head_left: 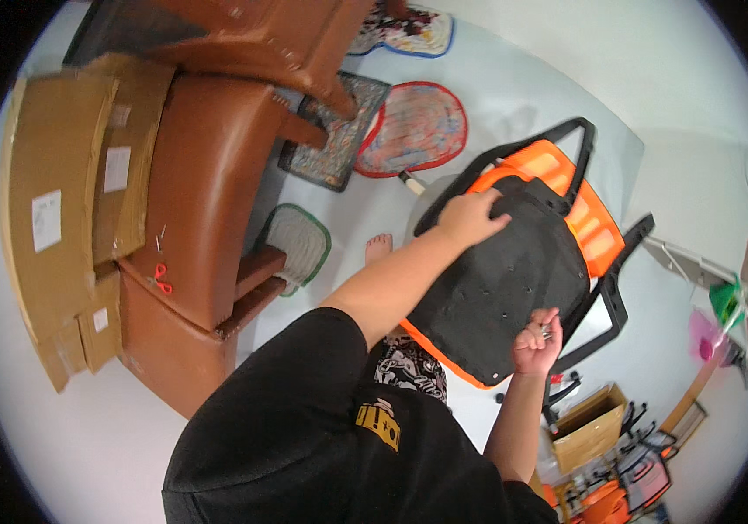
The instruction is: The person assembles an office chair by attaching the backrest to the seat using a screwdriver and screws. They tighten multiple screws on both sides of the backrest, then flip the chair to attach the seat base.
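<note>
A chair seat with a black underside (501, 279) and orange edge lies tilted on a black-and-orange chair frame (597, 231). My left hand (470, 217) rests flat on the far edge of the black underside, pressing on it. My right hand (537, 342) is closed at the seat's near right edge, gripping a small metal tool or screw (547, 330); which it is I cannot tell. My bare foot (378, 249) shows on the floor beside the seat.
Brown leather furniture (208, 175) stands at the left with flat cardboard boxes (59, 210) leaning on it. Small rugs (413, 129) lie on the pale floor. An open cardboard box (591, 428) and more chair parts (627, 480) sit at the lower right.
</note>
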### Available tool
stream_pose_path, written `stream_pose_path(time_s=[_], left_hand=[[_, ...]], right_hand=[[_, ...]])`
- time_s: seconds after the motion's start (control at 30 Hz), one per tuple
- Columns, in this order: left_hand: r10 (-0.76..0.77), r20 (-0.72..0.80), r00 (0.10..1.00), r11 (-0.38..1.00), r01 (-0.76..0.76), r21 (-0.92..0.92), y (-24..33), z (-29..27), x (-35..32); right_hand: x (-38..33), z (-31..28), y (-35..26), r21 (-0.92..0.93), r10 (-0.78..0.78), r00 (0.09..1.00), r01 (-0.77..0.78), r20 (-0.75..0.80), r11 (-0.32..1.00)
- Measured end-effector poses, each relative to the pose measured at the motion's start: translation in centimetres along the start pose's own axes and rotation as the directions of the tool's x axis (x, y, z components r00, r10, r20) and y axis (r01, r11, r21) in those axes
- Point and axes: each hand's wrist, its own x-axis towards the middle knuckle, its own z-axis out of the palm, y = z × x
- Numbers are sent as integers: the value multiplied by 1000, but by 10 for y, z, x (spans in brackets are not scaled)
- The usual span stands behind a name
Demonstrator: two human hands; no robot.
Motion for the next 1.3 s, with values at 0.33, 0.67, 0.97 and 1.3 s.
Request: stream_pose_path(time_s=[0.33, 0.67, 0.97, 1.3], left_hand=[[120, -110, 987, 939, -149, -309, -70, 67, -21], [-547, -19, 837, 812, 536, 231, -477, 140, -180], [-559, 75, 826, 829, 556, 62, -514, 143, -178], [-569, -161, 807, 820, 571, -39, -543, 189, -190]], right_hand=[[168, 140, 195, -848, 93, 995, -69, -24, 526], [291, 121, 395, -927, 283, 884, -366, -372, -75], [361, 36, 595, -301, 685, 613, 790, 393, -534], [343, -21, 696, 381, 990, -29, 924, 141, -27]])
